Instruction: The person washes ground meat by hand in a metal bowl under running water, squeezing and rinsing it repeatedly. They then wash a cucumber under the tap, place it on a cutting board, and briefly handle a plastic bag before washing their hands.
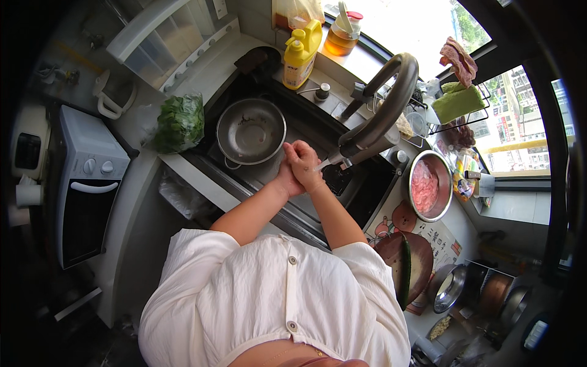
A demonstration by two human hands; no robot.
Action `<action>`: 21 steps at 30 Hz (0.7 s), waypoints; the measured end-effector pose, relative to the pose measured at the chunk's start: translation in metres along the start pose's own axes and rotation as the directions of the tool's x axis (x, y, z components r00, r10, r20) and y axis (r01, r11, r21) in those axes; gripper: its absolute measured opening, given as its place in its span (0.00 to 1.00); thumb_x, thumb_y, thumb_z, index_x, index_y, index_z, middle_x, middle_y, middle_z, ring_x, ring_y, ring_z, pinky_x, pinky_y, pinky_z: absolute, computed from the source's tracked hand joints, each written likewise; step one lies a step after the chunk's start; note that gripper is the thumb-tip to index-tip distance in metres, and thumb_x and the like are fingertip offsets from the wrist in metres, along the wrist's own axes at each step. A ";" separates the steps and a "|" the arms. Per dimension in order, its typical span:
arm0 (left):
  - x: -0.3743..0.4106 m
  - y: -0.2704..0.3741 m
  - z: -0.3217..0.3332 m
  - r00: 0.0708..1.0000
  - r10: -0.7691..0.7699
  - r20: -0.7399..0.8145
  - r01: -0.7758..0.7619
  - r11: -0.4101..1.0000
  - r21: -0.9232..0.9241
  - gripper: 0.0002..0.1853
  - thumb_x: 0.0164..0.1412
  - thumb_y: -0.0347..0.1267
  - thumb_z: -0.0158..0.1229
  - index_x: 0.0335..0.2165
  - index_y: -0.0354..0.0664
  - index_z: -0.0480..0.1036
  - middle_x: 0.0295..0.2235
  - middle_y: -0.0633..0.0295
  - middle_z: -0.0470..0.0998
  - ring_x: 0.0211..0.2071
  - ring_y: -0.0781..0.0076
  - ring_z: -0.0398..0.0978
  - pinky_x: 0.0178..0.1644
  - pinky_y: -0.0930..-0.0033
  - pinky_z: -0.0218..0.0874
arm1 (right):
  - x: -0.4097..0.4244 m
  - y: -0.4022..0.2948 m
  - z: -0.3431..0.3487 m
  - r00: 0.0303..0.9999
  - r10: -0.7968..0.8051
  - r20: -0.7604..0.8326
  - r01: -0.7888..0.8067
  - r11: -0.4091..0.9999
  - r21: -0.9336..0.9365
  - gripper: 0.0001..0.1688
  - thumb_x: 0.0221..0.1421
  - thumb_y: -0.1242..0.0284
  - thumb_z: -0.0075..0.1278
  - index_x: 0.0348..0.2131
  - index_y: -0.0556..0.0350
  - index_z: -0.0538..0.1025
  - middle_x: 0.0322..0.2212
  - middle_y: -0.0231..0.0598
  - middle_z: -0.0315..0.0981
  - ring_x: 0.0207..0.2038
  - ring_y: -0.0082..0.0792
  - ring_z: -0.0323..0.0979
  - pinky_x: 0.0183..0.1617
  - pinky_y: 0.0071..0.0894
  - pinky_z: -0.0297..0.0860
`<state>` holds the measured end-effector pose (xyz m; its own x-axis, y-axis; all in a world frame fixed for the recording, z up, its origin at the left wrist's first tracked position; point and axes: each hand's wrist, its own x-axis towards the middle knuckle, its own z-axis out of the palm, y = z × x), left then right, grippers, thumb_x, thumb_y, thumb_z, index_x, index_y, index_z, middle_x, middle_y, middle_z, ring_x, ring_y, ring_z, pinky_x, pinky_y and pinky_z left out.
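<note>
Both my hands are clasped together over the dark kitchen sink [252, 181], under the running pull-out faucet [367, 133]. Water from its nozzle falls on my right hand [306, 167], which lies over my left hand [288, 176]. The palms press on each other and the finger positions are partly hidden; no object shows between them. Just left of the hands, a round metal pan [251, 132] with a few food scraps inside rests in the sink.
Bagged leafy greens [179, 124] lie left of the sink; a yellow detergent bottle [300, 57] stands behind it. At right are a steel bowl of pink meat [424, 186], a round board [419, 261] with a cucumber [405, 270], and a wire rack [477, 114] with cloths.
</note>
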<state>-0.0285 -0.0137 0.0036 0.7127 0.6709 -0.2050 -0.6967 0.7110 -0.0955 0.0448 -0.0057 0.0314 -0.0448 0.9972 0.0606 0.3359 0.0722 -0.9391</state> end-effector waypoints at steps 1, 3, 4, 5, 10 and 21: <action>0.001 -0.001 -0.004 0.999 -0.032 0.033 0.033 0.999 -0.015 0.26 0.56 0.59 0.45 0.35 0.51 0.71 0.36 0.58 0.74 0.39 0.61 0.72 0.46 0.53 0.63 | -0.001 0.003 0.000 0.994 -0.098 -0.051 0.094 0.993 -0.072 0.09 0.57 0.71 0.51 0.31 0.59 0.70 0.28 0.41 0.72 0.25 0.34 0.68 0.28 0.31 0.63; 0.005 -0.002 -0.001 0.974 -0.018 -0.224 0.042 0.994 0.105 0.28 0.56 0.62 0.44 0.35 0.51 0.70 0.35 0.54 0.74 0.39 0.54 0.72 0.47 0.51 0.63 | -0.005 0.019 -0.003 0.945 -0.296 -0.138 0.259 0.937 -0.233 0.08 0.56 0.72 0.50 0.34 0.59 0.71 0.34 0.43 0.71 0.34 0.39 0.68 0.36 0.36 0.65; 0.005 -0.003 0.004 0.972 -0.046 -0.229 0.072 0.992 0.107 0.29 0.56 0.63 0.44 0.36 0.51 0.70 0.35 0.54 0.73 0.39 0.52 0.72 0.47 0.51 0.63 | -0.012 0.025 -0.004 0.973 -0.208 -0.098 0.180 0.954 -0.242 0.19 0.54 0.68 0.50 0.42 0.61 0.67 0.38 0.48 0.70 0.38 0.45 0.66 0.42 0.41 0.62; 0.006 -0.003 0.009 0.969 -0.076 -0.234 0.104 0.989 0.108 0.30 0.55 0.64 0.43 0.36 0.51 0.70 0.34 0.53 0.73 0.39 0.51 0.72 0.47 0.50 0.63 | -0.020 0.031 -0.005 0.991 -0.117 -0.059 0.098 0.961 -0.260 0.31 0.52 0.63 0.50 0.51 0.63 0.64 0.42 0.52 0.68 0.43 0.51 0.65 0.49 0.45 0.60; 0.012 0.008 -0.004 0.932 -0.027 -0.362 0.122 0.962 0.242 0.25 0.58 0.58 0.48 0.36 0.48 0.69 0.29 0.58 0.75 0.34 0.57 0.74 0.38 0.52 0.65 | -0.056 0.024 -0.004 0.987 -0.136 0.089 0.155 0.956 -0.249 0.57 0.50 0.51 0.49 0.63 0.68 0.41 0.51 0.59 0.62 0.53 0.60 0.60 0.59 0.48 0.51; 0.013 -0.003 -0.004 0.910 0.395 0.126 0.158 -0.611 0.776 0.17 0.61 0.42 0.52 0.42 0.42 0.68 0.30 0.49 0.73 0.33 0.64 0.74 0.34 0.63 0.65 | -0.039 0.035 0.016 0.747 0.608 -0.269 -0.266 0.644 0.718 0.15 0.66 0.64 0.38 0.43 0.56 0.63 0.39 0.37 0.65 0.42 0.29 0.66 0.46 0.30 0.65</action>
<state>-0.0175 -0.0081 -0.0029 0.3836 0.9179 -0.1014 0.6017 -0.1651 0.7814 0.0433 -0.0425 -0.0093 0.4241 0.7945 -0.4347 -0.4469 -0.2339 -0.8635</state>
